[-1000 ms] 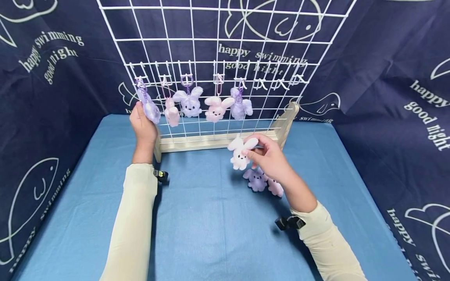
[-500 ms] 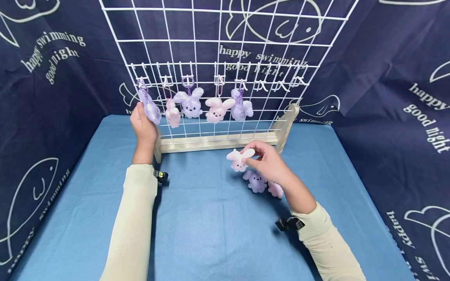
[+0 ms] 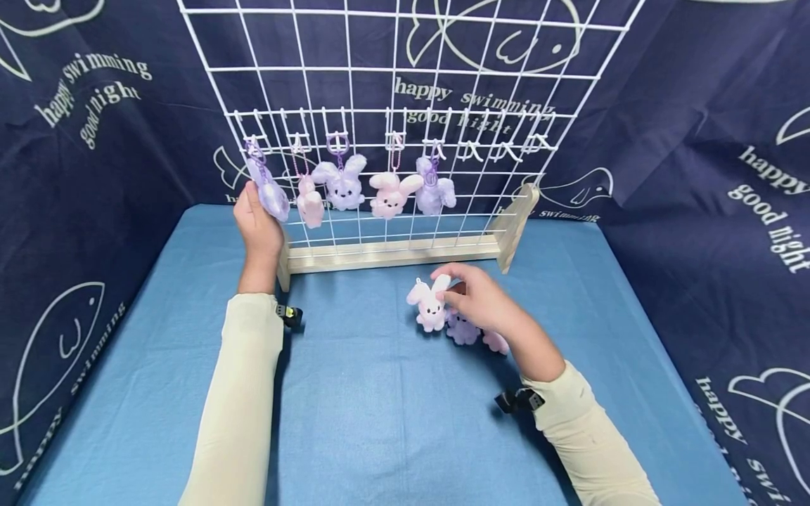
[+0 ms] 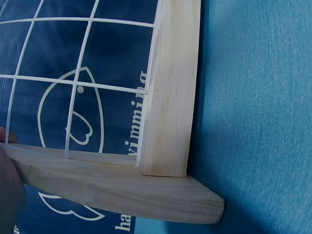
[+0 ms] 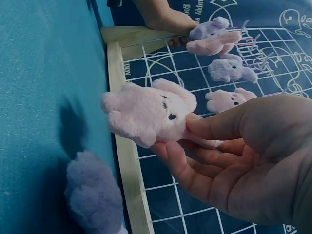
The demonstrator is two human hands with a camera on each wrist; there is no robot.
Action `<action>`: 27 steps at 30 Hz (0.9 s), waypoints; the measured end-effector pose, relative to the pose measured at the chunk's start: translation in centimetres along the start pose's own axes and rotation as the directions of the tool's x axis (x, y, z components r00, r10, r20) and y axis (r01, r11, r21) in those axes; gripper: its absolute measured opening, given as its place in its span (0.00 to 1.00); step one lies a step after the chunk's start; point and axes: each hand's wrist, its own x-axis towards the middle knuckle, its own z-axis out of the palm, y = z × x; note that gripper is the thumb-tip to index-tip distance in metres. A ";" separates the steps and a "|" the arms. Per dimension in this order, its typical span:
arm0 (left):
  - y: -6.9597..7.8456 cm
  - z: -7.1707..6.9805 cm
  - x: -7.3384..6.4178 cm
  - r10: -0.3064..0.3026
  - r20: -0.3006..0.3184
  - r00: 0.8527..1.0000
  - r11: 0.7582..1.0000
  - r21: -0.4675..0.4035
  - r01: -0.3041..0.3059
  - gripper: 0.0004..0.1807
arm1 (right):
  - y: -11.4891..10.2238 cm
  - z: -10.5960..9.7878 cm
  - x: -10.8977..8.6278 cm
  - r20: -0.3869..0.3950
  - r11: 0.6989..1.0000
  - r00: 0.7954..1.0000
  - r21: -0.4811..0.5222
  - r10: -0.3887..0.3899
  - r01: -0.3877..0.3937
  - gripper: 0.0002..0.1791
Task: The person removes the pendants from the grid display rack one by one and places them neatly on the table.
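My right hand (image 3: 477,299) pinches a pale pink plush bunny keychain (image 3: 432,313) by the head and ear, thumb against fingers. In the right wrist view this bunny (image 5: 141,109) is held above the blue cloth, its shadow falling on it. A purple plush bunny (image 3: 463,330) lies close beside, partly covered by the held one, and a pink plush bunny (image 3: 496,342) lies under my right wrist. At the left end of the white grid rack (image 3: 392,256), my left hand (image 3: 258,225) grips the wooden side of its stand (image 4: 112,190). The leftmost purple bunny (image 3: 272,197) hangs in front of those fingers.
More plush bunnies hang from hooks along the grid: a pink one (image 3: 310,204), a purple one (image 3: 342,188), another pink one (image 3: 389,197) and a purple one (image 3: 434,193). Bare white hooks (image 3: 506,151) continue to the right. Blue cloth (image 3: 354,400) covers the table.
My right hand has moved down and slightly left with the pale pink bunny, which now overlaps the purple bunny lying on the table. The left hand stays in place.
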 end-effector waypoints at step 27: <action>-0.1 0.1 0.1 0.012 -0.010 1.000 1.000 -0.011 -0.012 0.26 | 2.2 1.3 1.0 0.076 0.967 0.997 -0.251 -0.019 0.037 0.16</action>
